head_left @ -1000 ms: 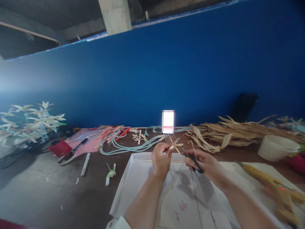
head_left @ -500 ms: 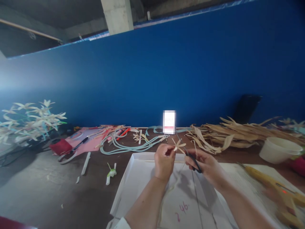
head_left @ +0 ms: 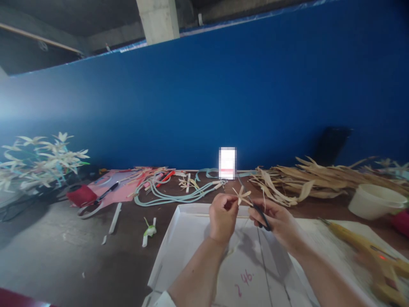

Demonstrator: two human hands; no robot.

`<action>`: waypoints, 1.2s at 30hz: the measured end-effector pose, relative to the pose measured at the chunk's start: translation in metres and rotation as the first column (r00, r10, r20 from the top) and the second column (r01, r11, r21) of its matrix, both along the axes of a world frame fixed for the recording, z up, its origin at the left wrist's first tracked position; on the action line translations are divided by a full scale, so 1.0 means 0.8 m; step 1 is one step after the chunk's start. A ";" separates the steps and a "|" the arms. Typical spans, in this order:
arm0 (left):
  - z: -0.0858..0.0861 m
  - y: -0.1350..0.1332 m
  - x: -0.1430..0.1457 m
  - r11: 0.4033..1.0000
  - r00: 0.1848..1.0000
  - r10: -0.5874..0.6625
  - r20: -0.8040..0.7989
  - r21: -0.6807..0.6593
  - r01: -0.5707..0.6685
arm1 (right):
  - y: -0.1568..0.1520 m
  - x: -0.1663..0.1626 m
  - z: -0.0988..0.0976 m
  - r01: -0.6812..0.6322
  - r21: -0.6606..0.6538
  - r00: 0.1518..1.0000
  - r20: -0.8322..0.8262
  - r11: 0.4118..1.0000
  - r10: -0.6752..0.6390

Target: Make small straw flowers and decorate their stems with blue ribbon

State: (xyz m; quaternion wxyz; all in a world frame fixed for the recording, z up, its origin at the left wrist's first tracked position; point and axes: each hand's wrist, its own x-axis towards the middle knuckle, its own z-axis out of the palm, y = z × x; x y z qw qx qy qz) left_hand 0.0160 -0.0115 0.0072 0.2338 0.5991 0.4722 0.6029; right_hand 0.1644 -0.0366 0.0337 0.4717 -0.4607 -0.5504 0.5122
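Note:
Between the thumb and fingers of my left hand (head_left: pixel 223 215) is a small cream flower (head_left: pixel 243 196) with narrow petals spread like a star. My right hand (head_left: pixel 276 217) grips black-handled scissors (head_left: pixel 262 216), their blades pointing up and left beside the petals. Whether the blades touch a petal I cannot tell. A thin pale strip (head_left: pixel 263 200) rises by my right fingers. Both hands are above a shallow white box lid (head_left: pixel 191 238) with pink handwritten numbers inside.
A yellow glue gun (head_left: pixel 367 251) with a red light lies on paper at the right, near a white tub (head_left: pixel 375 200). Dried husks (head_left: pixel 294 181) are piled behind. Pale blue cords (head_left: pixel 179 198), red ribbon roll (head_left: pixel 81 196) and white flowers (head_left: pixel 51 155) stand leftward.
The flower and my left hand have shifted slightly to the right, and the flower has turned a little. My right hand keeps hold of the scissors in nearly the same place.

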 end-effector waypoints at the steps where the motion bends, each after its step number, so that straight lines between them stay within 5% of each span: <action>1: -0.001 0.001 0.000 1.000 1.000 -0.006 0.008 -0.004 0.006 | 0.000 -0.001 0.001 0.002 -0.005 1.000 -0.003 1.000 -0.002; 21: -0.005 0.003 0.000 0.999 1.000 0.000 0.009 -0.045 0.000 | 0.003 -0.001 0.001 0.039 -0.041 0.999 0.001 0.998 -0.039; 24: -0.002 0.003 -0.001 0.998 1.000 0.003 0.029 -0.069 -0.001 | 0.008 0.006 -0.008 0.062 -0.005 0.991 0.123 0.998 -0.061; 29: 0.002 0.004 -0.005 0.999 0.999 -0.006 0.044 -0.050 0.009 | 0.014 0.016 -0.024 0.174 0.202 0.736 0.624 0.964 -0.263; 36: -0.005 0.008 -0.005 0.999 1.000 -0.008 0.013 -0.042 0.009 | 0.007 0.013 -0.028 0.079 0.221 0.487 0.842 0.972 -0.232</action>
